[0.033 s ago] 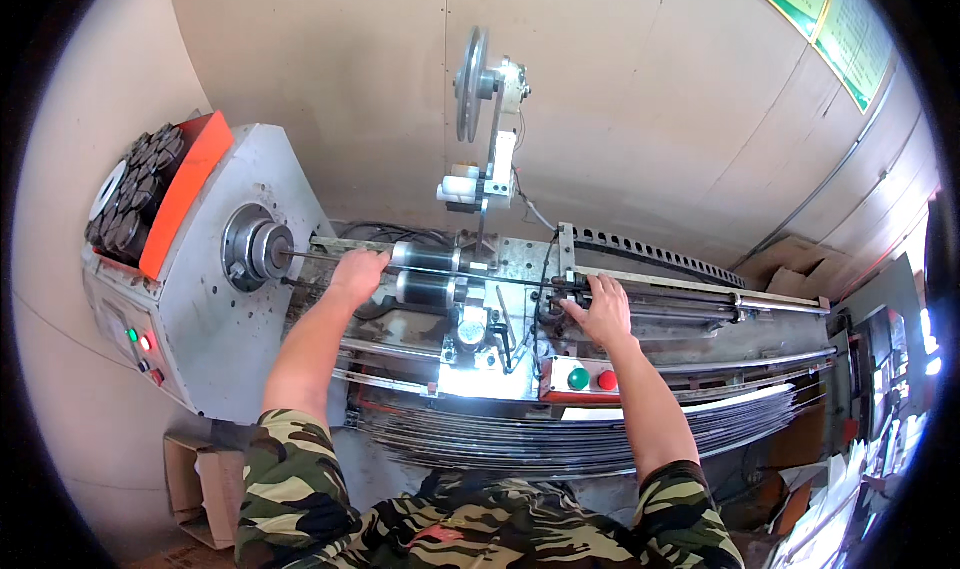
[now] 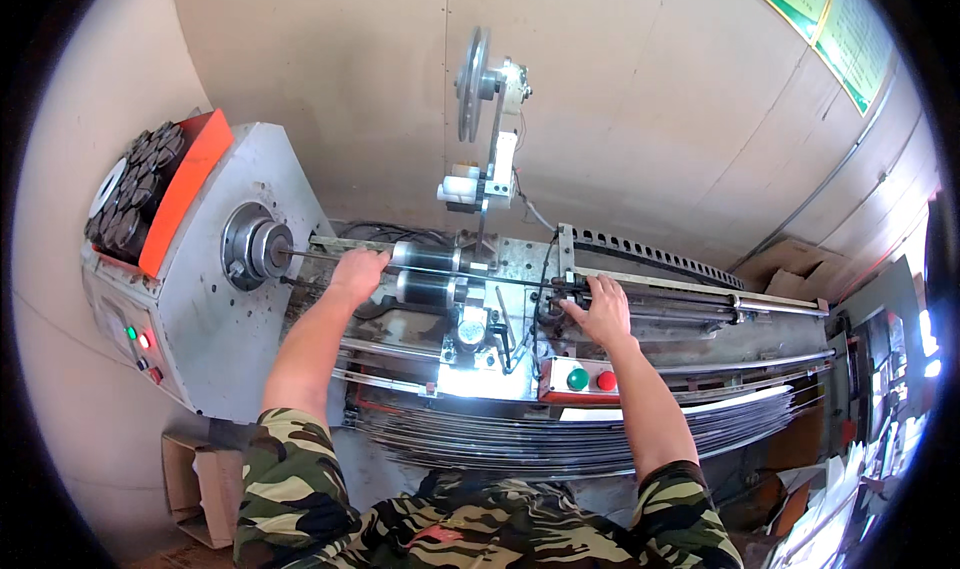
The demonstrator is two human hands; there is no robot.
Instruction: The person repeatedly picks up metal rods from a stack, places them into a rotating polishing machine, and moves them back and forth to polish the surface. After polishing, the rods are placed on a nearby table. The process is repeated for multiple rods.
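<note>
A long thin dark rod point(image 2: 520, 282) runs from the round chuck point(image 2: 268, 249) of the grey machine head on the left to the fittings on the right. Close to the chuck, my left hand point(image 2: 358, 273) is closed round the rod, its fingertips beside two black-and-silver rollers point(image 2: 424, 287). My right hand point(image 2: 603, 311) is curled over the rod at the right-hand holder point(image 2: 568, 291), with thumb and fingers bent around it. The exact grip under that palm is hidden. A carriage with a round gauge-like part point(image 2: 471, 333) stands between my hands.
A control box point(image 2: 560, 394) with green and red buttons sits below my right hand. Many long thin rods point(image 2: 560, 444) lie in front of the machine. An upright arm with a wheel point(image 2: 473, 84) rises behind. An orange-sided tray point(image 2: 188, 194) of dark discs tops the machine head.
</note>
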